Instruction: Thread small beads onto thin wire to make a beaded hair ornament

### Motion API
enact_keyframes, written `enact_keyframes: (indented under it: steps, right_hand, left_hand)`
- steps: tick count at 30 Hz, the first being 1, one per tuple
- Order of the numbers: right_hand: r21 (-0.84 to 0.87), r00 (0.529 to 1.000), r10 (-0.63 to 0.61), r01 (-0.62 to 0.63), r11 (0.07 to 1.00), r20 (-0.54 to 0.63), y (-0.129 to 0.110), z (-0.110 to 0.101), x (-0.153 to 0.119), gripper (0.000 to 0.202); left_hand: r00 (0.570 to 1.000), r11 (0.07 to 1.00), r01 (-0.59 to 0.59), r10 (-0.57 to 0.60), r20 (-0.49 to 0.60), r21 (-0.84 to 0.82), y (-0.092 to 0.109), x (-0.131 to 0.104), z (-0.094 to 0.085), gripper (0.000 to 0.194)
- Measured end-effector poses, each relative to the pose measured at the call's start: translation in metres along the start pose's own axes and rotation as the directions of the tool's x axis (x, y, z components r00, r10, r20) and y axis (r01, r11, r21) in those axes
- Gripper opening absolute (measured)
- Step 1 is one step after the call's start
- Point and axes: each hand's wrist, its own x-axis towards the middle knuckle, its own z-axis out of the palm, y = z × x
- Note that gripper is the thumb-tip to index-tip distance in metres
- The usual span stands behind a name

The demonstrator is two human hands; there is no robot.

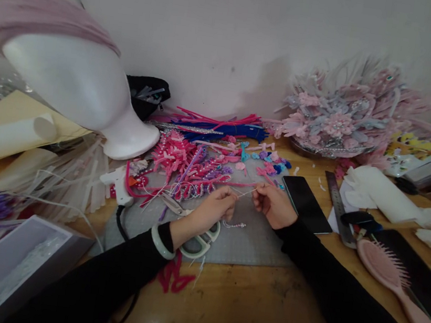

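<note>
A thin pale string [247, 191] stretches between my two hands above the grey cutting mat [255, 251]. My left hand [212, 210], with a bangle on its wrist, has its fingers closed on one part of the string. Thumb and fingertips of my right hand [273, 206] pinch the other part. Just below lies a short beaded strand [236, 224]; whether it joins the string I cannot tell. Scissors [200, 247] with pale handles rest partly under my left wrist. Behind my hands is a heap of pink fuzzy-stem pieces [172, 153], some edged with beads.
A white glue gun [120, 185] and a mannequin head [75, 79] stand left, near an open box [7, 261]. To the right are a phone [305, 204], a metal ruler [338, 207] and a pink hairbrush [387, 274]. A pink flower headpiece [336, 119] sits at the back.
</note>
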Motion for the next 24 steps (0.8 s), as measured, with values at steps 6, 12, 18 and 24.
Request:
enact_keyframes:
  steps: [6,12,18,24]
  right_hand:
    - [0.168,0.993,-0.032,0.051,0.984,-0.114,-0.017,-0.013,0.003,0.013]
    - [-0.123,0.990,-0.120,0.110,0.986,-0.077,-0.011,-0.017,0.007,0.030]
    - [-0.396,0.960,-0.215,0.271,0.877,0.182,0.002,-0.006,0.001,0.030]
    - [-0.444,0.974,-0.193,0.225,0.867,0.118,0.001,-0.005,0.000,0.017]
  left_hand:
    - [0.998,0.997,0.026,-0.030,-0.050,-0.077,0.001,0.000,0.001,0.011]
    - [0.999,0.992,0.024,-0.028,-0.025,-0.124,0.002,0.001,0.001,0.015]
    - [0.999,0.994,-0.017,0.021,0.036,-0.111,0.001,0.000,0.000,0.015]
    - [0.998,0.999,-0.043,0.043,0.044,0.012,0.000,-0.001,-0.002,0.013]
